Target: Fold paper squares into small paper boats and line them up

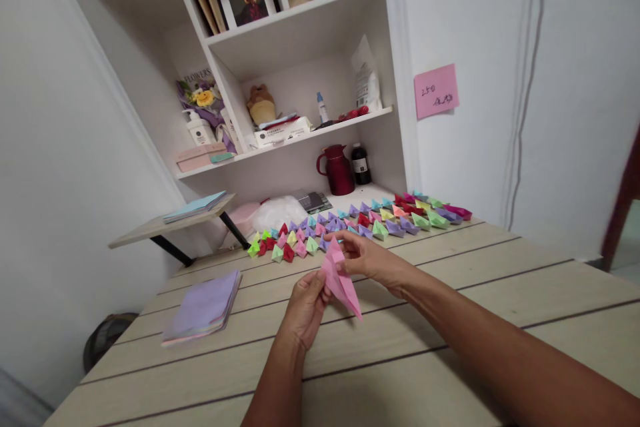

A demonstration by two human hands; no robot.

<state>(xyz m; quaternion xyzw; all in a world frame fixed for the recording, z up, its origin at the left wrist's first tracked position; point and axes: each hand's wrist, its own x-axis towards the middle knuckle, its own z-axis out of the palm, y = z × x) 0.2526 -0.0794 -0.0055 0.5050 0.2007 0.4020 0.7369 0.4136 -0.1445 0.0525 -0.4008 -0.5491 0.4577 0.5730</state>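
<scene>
A partly folded pink paper [341,280] hangs just above the wooden table [450,320], held between both hands. My left hand [306,307] pinches its lower left side from below. My right hand [361,255] grips its upper end with thumb and fingers closed. Behind the hands, many small folded paper shapes [360,221] in red, green, purple, pink and blue lie in rows across the far side of the table. A stack of square papers [203,307], lilac on top, lies to the left.
White shelves [300,137] stand behind the table with a red jug [337,170], a dark bottle [360,163], boxes, a framed picture and a soft toy. A small raised board [167,223] carries blue sheets. A pink note [436,91] sticks on the wall.
</scene>
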